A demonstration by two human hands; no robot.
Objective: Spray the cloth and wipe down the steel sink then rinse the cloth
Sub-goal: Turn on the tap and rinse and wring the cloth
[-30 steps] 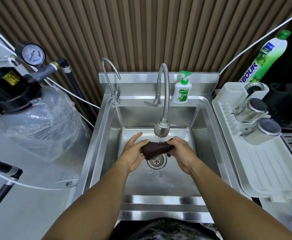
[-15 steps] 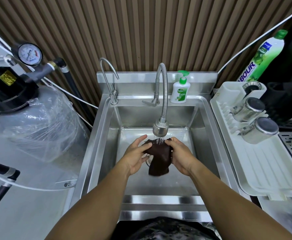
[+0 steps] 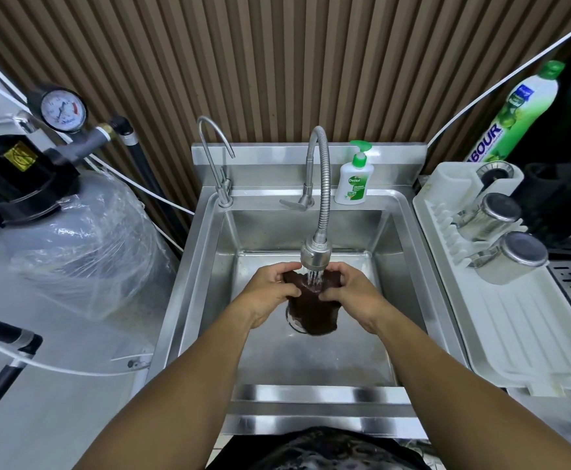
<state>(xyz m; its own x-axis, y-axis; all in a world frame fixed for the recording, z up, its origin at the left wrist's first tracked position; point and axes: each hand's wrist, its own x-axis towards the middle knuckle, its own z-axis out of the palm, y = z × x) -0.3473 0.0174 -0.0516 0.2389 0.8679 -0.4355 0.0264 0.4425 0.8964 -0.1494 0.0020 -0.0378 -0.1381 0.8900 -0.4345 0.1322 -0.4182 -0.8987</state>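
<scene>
My left hand (image 3: 270, 289) and right hand (image 3: 348, 289) each have fingers curled tight on the dark brown cloth (image 3: 313, 310), pinching its top edge so the rest hangs over the steel sink's (image 3: 206, 266) drain. Just beyond, the flexible tap's spray head (image 3: 315, 254) pours straight onto it, rinsing.

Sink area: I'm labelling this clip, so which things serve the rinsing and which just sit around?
In use: brown cloth, left hand, right hand, flexible tap, steel sink.
Idle: Dettol soap, gooseneck tap, steel cups, dish rack.
</scene>
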